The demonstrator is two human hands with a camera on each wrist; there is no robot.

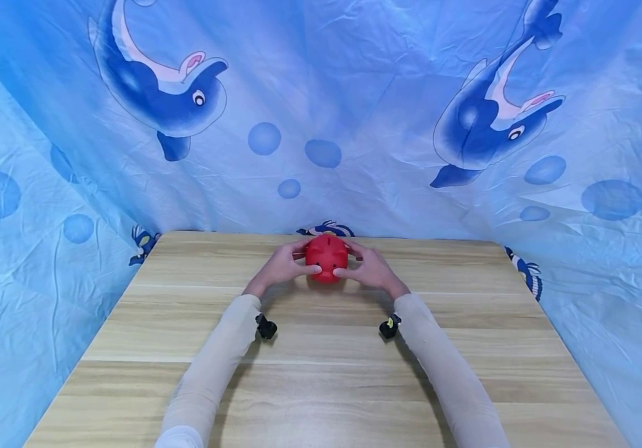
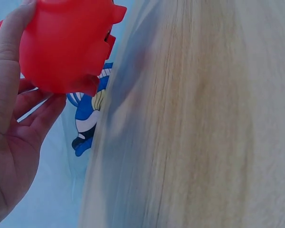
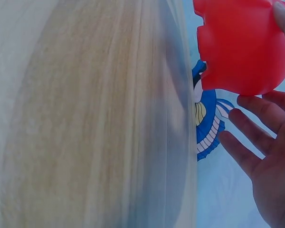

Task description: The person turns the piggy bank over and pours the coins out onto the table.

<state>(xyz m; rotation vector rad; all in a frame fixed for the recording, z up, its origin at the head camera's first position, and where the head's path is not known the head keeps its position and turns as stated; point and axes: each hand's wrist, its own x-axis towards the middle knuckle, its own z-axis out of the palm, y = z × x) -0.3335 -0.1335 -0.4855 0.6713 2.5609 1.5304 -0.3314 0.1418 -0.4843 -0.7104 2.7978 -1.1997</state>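
Note:
A red piggy bank [image 1: 327,254] with a slot in its top is at the far edge of the table, its snout facing me. My left hand [image 1: 283,266] holds its left side, thumb at the front and fingers reaching behind. On the opposite side my right hand [image 1: 373,270] grips it the same way. In the left wrist view, the piggy bank's [image 2: 69,45] stubby feet are apart from the tabletop, so it is held slightly raised. The right wrist view shows some right-hand fingers [image 3: 247,128] spread away from the piggy bank [image 3: 242,47].
The wood-grain table [image 1: 321,373] spreads out below both forearms. Close behind its far edge hangs a blue curtain [image 1: 377,124] printed with dolphins and bubbles, which also runs along both sides. A small black camera [image 1: 266,327] is strapped at the left wrist, another camera [image 1: 389,326] at the right.

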